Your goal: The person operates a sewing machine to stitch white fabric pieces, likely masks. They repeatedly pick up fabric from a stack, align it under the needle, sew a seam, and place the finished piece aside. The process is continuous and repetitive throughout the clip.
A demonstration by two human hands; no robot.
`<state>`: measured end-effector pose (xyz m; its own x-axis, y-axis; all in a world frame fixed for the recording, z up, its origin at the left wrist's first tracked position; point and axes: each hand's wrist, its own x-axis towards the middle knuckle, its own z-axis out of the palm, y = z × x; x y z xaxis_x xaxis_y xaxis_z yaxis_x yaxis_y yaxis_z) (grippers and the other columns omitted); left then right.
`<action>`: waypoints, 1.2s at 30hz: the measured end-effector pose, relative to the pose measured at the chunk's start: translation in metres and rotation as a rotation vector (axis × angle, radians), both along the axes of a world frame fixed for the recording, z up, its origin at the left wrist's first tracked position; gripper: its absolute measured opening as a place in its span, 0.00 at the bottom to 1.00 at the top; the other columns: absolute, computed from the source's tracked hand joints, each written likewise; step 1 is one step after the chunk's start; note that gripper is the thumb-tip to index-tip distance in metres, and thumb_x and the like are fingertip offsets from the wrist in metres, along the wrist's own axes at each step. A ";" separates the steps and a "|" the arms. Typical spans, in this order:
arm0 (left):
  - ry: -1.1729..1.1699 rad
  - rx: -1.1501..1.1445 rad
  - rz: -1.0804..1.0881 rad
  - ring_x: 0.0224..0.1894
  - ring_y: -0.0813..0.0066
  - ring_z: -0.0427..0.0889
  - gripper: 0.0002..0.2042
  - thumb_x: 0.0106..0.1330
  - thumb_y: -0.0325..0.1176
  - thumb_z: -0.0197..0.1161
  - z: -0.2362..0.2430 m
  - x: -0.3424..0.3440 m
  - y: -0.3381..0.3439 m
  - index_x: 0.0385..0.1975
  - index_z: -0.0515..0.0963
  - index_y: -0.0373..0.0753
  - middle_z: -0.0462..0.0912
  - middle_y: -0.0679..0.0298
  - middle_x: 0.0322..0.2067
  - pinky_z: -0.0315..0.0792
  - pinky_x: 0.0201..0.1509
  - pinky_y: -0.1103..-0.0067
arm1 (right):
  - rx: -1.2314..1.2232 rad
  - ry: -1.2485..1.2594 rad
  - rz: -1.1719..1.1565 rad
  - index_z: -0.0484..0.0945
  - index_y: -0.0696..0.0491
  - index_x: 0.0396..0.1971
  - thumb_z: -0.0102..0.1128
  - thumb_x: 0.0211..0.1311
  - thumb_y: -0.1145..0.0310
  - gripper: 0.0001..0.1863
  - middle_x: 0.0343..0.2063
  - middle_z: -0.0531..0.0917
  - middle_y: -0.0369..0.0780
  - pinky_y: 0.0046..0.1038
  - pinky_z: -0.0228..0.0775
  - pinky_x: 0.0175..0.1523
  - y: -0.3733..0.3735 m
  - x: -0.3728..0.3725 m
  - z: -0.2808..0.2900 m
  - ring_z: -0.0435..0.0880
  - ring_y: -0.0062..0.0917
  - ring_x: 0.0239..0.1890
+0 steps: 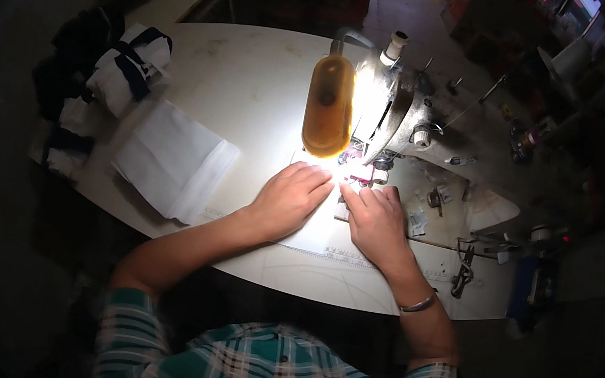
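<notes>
Item: white cloth under feed at sewing machine. Handling, as judged: keep both palms flat, press evenly, guide slowly, and hold fingertips clear of the needle area under the lamp.

Left hand: fingers spread flat, pressed on the cloth, clamped on nothing. Right hand: likewise flat, just beside the left.

Position: cloth lies directly beneath both hands; the seam line runs between them toward the machine ahead. Folded white stack lies on the bench, well left of the left hand. Scissors lie right of the right hand.
</notes>
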<state>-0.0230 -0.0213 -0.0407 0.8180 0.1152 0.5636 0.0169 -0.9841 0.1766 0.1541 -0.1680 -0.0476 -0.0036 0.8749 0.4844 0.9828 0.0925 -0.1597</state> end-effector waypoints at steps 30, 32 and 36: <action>0.105 -0.134 -0.210 0.44 0.59 0.86 0.13 0.64 0.24 0.70 0.017 -0.044 -0.038 0.48 0.84 0.32 0.86 0.56 0.43 0.81 0.47 0.68 | -0.040 0.075 0.026 0.84 0.54 0.56 0.57 0.63 0.79 0.21 0.29 0.78 0.38 0.34 0.66 0.50 -0.003 -0.001 0.012 0.79 0.32 0.35; 0.139 -0.063 -0.224 0.45 0.60 0.86 0.14 0.63 0.24 0.70 0.018 -0.047 -0.033 0.49 0.85 0.32 0.86 0.56 0.43 0.81 0.49 0.69 | -0.032 0.056 0.034 0.85 0.53 0.56 0.57 0.63 0.78 0.21 0.28 0.77 0.37 0.33 0.66 0.50 -0.003 -0.002 0.013 0.78 0.31 0.35; 0.105 -0.040 -0.239 0.45 0.62 0.86 0.12 0.63 0.25 0.69 0.016 -0.048 -0.027 0.46 0.85 0.33 0.86 0.58 0.42 0.82 0.49 0.70 | -0.018 0.021 0.073 0.86 0.50 0.55 0.58 0.64 0.77 0.20 0.28 0.76 0.37 0.33 0.67 0.49 -0.006 -0.001 0.016 0.77 0.31 0.34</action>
<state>-0.0713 -0.0484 -0.0250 0.8782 -0.0681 0.4733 -0.1953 -0.9546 0.2249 0.1532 -0.1740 -0.0311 -0.0582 0.8812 0.4691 0.9699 0.1611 -0.1824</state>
